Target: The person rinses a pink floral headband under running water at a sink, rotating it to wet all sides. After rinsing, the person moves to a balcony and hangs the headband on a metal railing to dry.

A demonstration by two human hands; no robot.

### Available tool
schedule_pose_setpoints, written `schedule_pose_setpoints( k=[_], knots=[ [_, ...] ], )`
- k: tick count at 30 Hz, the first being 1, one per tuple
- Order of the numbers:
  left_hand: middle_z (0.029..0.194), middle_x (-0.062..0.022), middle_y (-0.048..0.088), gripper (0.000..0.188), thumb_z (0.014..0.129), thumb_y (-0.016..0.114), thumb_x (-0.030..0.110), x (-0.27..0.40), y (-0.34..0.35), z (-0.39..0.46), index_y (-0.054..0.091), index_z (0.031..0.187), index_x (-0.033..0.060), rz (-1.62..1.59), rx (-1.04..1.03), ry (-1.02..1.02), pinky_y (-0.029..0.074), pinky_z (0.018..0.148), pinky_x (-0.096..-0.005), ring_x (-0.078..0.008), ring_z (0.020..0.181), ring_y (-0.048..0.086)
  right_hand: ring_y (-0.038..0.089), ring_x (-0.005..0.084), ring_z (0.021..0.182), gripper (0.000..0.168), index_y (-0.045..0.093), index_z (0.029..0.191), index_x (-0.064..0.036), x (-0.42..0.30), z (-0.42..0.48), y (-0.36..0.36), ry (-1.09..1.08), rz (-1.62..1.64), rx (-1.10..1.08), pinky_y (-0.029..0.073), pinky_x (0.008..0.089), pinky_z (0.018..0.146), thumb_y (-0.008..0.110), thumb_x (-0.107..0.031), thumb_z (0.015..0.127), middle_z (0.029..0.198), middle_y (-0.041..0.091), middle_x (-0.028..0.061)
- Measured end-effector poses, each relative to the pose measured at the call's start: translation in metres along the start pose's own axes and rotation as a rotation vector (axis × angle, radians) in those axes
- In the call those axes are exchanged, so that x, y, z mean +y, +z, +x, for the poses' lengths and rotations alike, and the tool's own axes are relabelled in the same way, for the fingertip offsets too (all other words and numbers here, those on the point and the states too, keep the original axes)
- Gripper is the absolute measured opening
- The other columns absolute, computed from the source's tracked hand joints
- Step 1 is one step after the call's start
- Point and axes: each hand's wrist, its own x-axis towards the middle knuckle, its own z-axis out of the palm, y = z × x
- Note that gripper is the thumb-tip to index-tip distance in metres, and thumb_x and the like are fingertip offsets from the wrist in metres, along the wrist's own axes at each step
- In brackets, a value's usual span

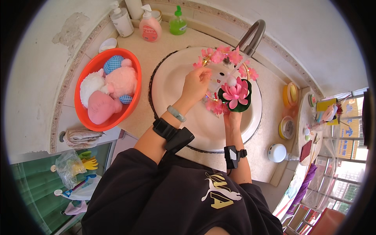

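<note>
Over the white washbasin (176, 117), my right hand (234, 117) holds a pink artificial lotus flower (236, 93) on a dark green leaf base from below; its fingers are mostly hidden. A ring-shaped garland of pink artificial blossoms (218, 56) with tiny lights surrounds the space beside the lotus, its lower blossoms close to my right hand. My left hand (196, 83), fingers curled, is at the garland's left side; whether it grips the ring cannot be made out. A stream of water (235, 70) runs from the curved metal faucet (253, 44) towards the lotus.
An orange plastic basin (136, 97) of plush toys (122, 80) stands on the left. Pump bottles (150, 28) line the back counter. Round containers (286, 127) and a white-lidded jar (277, 152) are at the right. A folded towel (82, 138) hangs lower left.
</note>
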Motion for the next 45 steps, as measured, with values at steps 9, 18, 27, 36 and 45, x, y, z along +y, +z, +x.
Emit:
schedule_pose_setpoints(
  k=[9,18,27,36,45],
  knots=[
    [0.098,-0.0130,0.055,0.026,0.085,0.043,0.008,-0.008,0.017,-0.006,0.049,0.105,-0.0063,-0.187,-0.051,-0.170,0.045,0.079,-0.0297,-0.0186,0.091,0.055,0.052,0.0150,0.094,0.042,0.039,0.118,-0.012,0.014,0.019,-0.006,-0.055,-0.021,-0.109,0.047,0.0281,0.075,0.056,-0.021,0.081,0.111,0.049,0.0027],
    [0.102,-0.0104,0.052,0.039,0.082,0.055,0.025,-0.034,-0.004,-0.009,0.046,0.110,-0.0005,0.036,0.364,0.031,0.043,0.077,-0.0301,-0.0173,0.094,0.051,0.054,0.0144,0.091,0.040,0.044,0.114,-0.009,0.001,0.000,-0.003,-0.111,0.002,0.026,0.048,0.0265,0.072,0.058,-0.010,0.077,0.106,0.052,0.0033],
    [0.087,-0.0023,0.050,0.050,0.079,0.040,0.059,-0.034,0.035,0.000,0.046,0.105,0.0160,-1.105,-0.064,-0.503,0.042,0.064,-0.0339,-0.0173,0.075,0.050,0.051,0.0158,0.097,0.046,0.040,0.118,-0.009,0.004,-0.003,0.000,-0.168,0.085,0.031,0.047,0.0285,0.077,0.056,-0.004,0.076,0.111,0.049,0.0035],
    [0.046,-0.0016,0.032,0.035,0.087,0.036,0.043,-0.041,0.070,0.030,0.035,0.067,0.0140,-1.137,0.062,-0.588,0.029,0.039,-0.0293,-0.0151,0.039,0.033,0.053,0.0150,0.090,0.036,0.044,0.115,-0.009,0.012,-0.018,-0.006,-0.274,0.097,0.191,0.046,0.0268,0.073,0.054,-0.008,0.080,0.107,0.051,0.0019],
    [0.059,-0.0041,0.047,0.027,0.086,0.038,0.033,-0.016,0.072,0.025,0.049,0.081,0.0087,-1.065,0.076,-0.552,0.039,0.042,-0.0325,-0.0182,0.046,0.045,0.052,0.0166,0.094,0.037,0.043,0.115,-0.008,-0.006,-0.029,-0.019,-0.313,0.077,0.247,0.046,0.0290,0.077,0.053,-0.005,0.080,0.109,0.050,0.0038]
  ],
)
